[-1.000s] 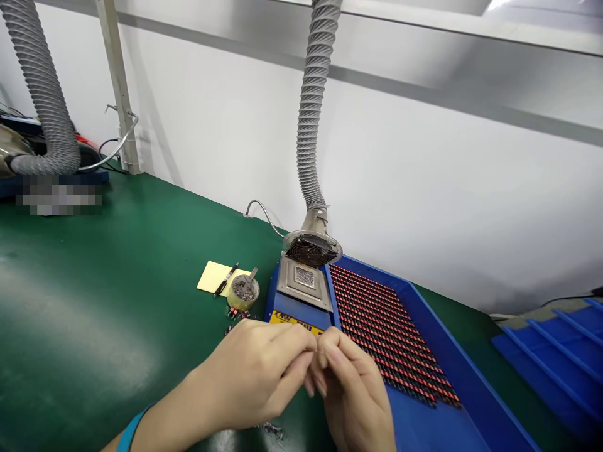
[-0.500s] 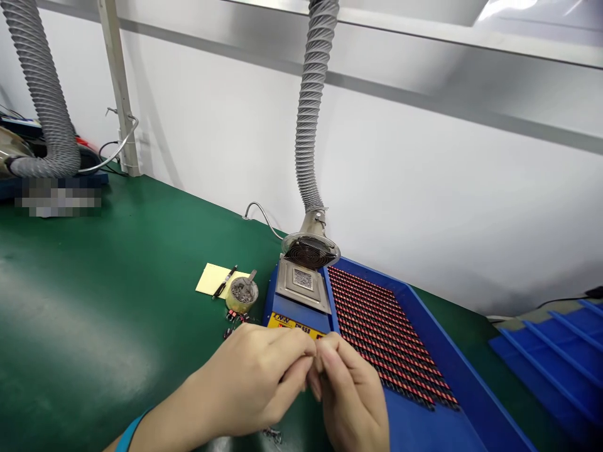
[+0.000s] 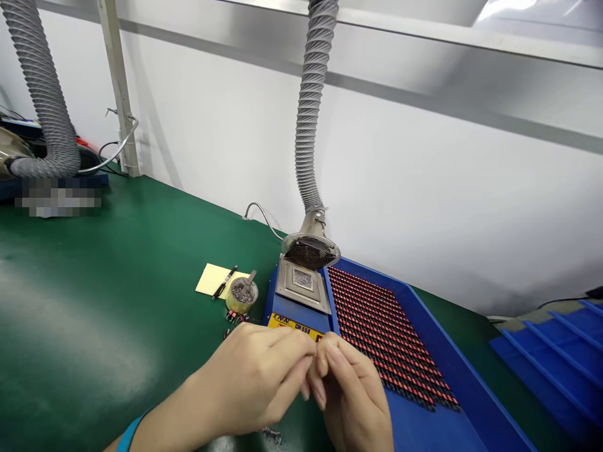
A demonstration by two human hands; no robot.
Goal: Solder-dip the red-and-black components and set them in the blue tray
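Note:
My left hand (image 3: 264,376) is closed, its thumb and fingers pinched together, with a blue band (image 3: 129,433) on the wrist. Fingertip to fingertip with it, my right hand (image 3: 353,389) is curled in a pinch too. Whatever sits between the fingers is hidden. Just beyond them stands a blue solder pot (image 3: 301,301) with a yellow label and a square of grey metal on its top plate. Small red and black wired parts (image 3: 233,321) lie left of it, partly behind my left hand.
A blue tray (image 3: 475,389) at the right holds rows of red-and-black parts (image 3: 386,333). A duct hood (image 3: 311,248) hangs over the pot. Left are a tub of grey scraps (image 3: 242,295), a pen (image 3: 225,281) and yellow paper (image 3: 207,279). Metal bits (image 3: 271,434) lie below my hands.
My right hand has shifted slightly right and its fingers have opened out a little below the pinch. My left hand stays almost still.

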